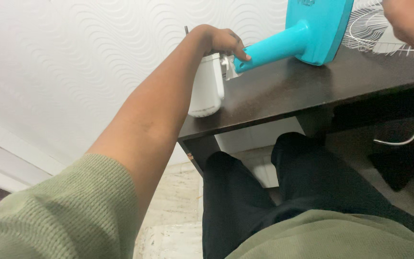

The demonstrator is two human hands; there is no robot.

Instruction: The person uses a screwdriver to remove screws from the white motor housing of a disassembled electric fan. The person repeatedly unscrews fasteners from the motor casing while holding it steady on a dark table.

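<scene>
Fan [307,33], turquoise, lying on dark worktop [283,93]. Long axis along its stem: running from upper right, at the broad flat body, down-left to the open round stem end near the left worktop edge. Stem end pointing left and slightly toward the viewer. Body resting on the worktop at its lower edge, leaning; upper part cut off by the frame top. White wire guard [372,29] lying just behind the body, to its right.

Left hand [221,41] stretched forward, arm nearly straight, forearm bare, olive sleeve [58,211] at the upper arm. Wrist bent, knuckles up. Grip of this hand: fingers curled down, fingertips touching the stem's end; not wrapped round the stem. Whether closed on the small white part below the palm: cannot tell, hidden by the hand.

White cylinder [209,86] standing at the left worktop edge, directly under the left wrist, just beside the stem end. Thin dark rod showing above the wrist.

Right hand [410,21] at the frame's top right, over the guard, mostly out of frame. Its grip: cannot tell.

Black-trousered legs [283,192] under the worktop. Curved metal drawer handle [395,141] at right. Textured white wall behind.
</scene>
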